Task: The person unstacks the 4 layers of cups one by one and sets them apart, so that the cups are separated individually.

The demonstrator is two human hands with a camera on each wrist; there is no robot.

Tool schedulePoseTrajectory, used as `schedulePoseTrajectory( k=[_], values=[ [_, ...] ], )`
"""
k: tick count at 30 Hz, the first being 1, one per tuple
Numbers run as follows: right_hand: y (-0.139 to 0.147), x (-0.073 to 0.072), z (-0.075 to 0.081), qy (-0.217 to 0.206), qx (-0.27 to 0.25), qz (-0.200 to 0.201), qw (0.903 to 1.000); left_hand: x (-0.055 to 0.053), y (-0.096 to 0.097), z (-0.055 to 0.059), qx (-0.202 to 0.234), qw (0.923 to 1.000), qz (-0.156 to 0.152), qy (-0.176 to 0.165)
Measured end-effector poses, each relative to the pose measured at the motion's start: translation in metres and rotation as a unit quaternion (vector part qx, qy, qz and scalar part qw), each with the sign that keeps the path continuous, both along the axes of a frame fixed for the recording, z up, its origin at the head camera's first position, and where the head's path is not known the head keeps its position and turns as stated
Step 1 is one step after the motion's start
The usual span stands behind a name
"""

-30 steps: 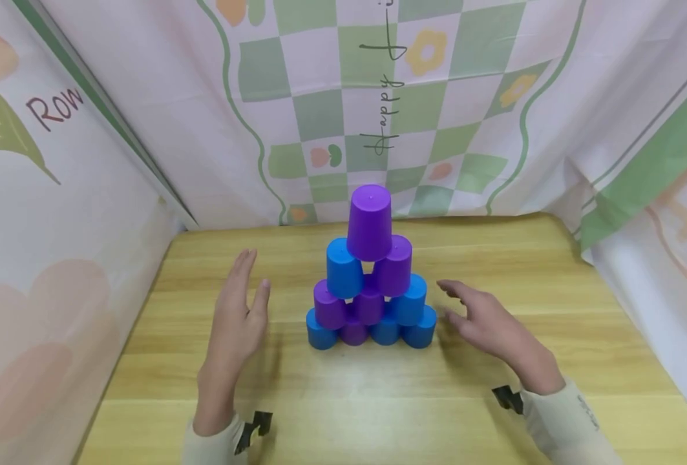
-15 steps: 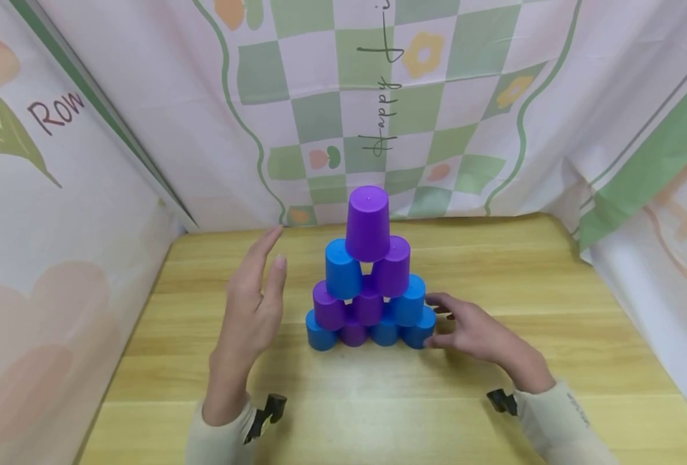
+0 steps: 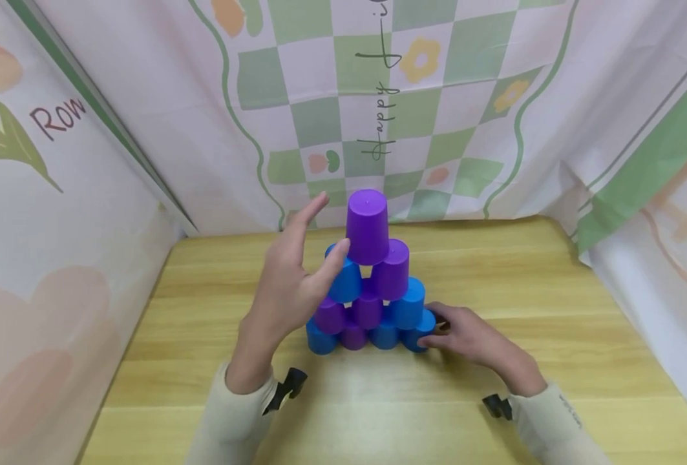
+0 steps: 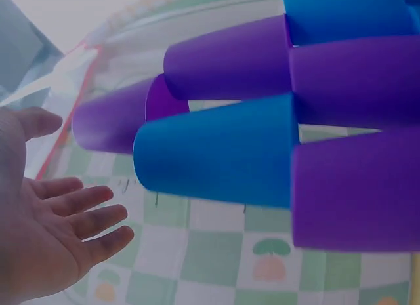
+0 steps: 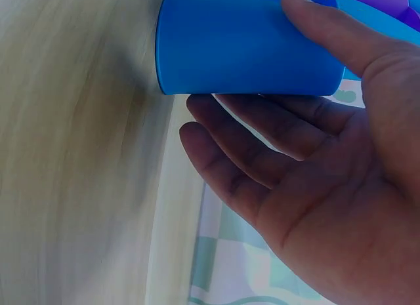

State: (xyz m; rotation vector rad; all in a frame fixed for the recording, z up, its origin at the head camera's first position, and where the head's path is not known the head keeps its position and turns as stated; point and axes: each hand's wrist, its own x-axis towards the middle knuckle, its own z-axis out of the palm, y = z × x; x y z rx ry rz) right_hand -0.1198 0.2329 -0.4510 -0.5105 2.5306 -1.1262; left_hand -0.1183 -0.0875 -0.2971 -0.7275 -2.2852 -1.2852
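Note:
A pyramid of upside-down cups stands in the head view, topped by a single purple cup (image 3: 368, 226). Below it are a blue cup (image 3: 346, 283) and another purple cup (image 3: 391, 270). My left hand (image 3: 291, 278) is raised beside the upper left of the stack, fingers spread and straight, its thumb overlapping the top cups' edges. In the left wrist view the palm of that hand faces the cups and holds nothing. Down at the right end of the bottom row, my right hand (image 3: 468, 332) grips the blue corner cup (image 5: 249, 46), thumb on the near side and fingers behind it.
The stack rests on a light wooden table (image 3: 378, 413). A patterned fabric curtain (image 3: 314, 123) hangs behind, with more printed fabric along the left and right sides. A black strap piece (image 3: 287, 389) shows at the left cuff.
My left hand has risen and moved right, from the table's left side to beside the top cups. My right hand has moved left onto the blue corner cup. The stack stands unchanged.

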Motion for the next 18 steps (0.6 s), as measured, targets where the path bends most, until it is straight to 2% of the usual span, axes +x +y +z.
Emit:
schedulePoseTrajectory(
  k=[5,9,12,18],
  values=[
    [-0.001,0.0,-0.001,0.006,0.001,0.002,1.0,-0.006,0.014,0.008,0.012,0.9983,-0.009,-0.056],
    [-0.002,0.001,-0.002,0.006,0.005,0.004,1.0,-0.007,0.023,0.009,0.019,0.9951,-0.018,-0.096],
    [-0.002,0.002,-0.002,0.007,0.008,0.005,0.9999,-0.007,0.027,0.007,0.021,0.9947,-0.02,-0.099],
    [-0.001,0.0,-0.002,0.017,0.014,0.006,0.9998,-0.01,0.032,0.004,0.029,0.9959,-0.03,-0.079]
  ],
)
